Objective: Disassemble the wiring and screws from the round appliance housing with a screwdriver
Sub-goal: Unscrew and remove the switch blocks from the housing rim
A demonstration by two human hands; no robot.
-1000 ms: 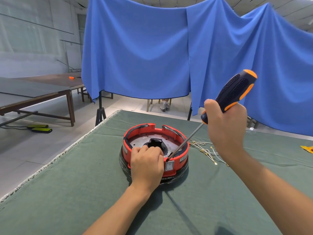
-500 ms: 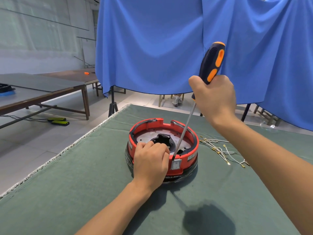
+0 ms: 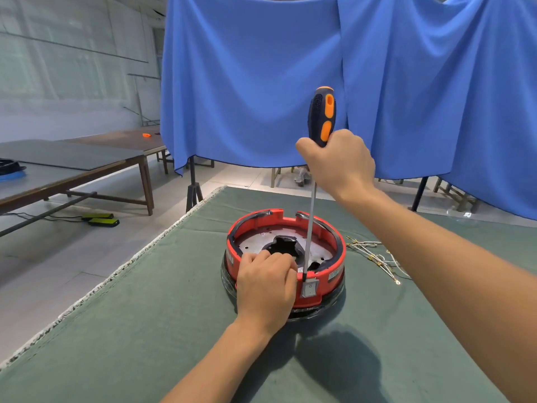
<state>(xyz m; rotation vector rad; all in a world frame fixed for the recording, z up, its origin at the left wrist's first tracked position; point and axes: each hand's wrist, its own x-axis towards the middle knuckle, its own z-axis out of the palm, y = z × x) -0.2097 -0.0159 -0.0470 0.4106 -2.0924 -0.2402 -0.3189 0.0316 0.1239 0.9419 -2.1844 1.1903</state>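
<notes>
- On the green cloth-covered desk [image 3: 145,330], the round red plastic appliance housing [image 3: 286,257] is being steadied by the left hand [image 3: 266,289], its grip curled over the near rim.
- Nearly upright, the black-and-orange-handled screwdriver [image 3: 321,117] is being gripped by the right hand [image 3: 338,164]; the tip is best being kept seated and pressed straight down.

workshop | long work tables [image 3: 72,167] | draped blue backdrop [image 3: 261,82] (on stands)

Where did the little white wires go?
The loose white wires lie on the green cloth, just right of the round red housing.
</notes>
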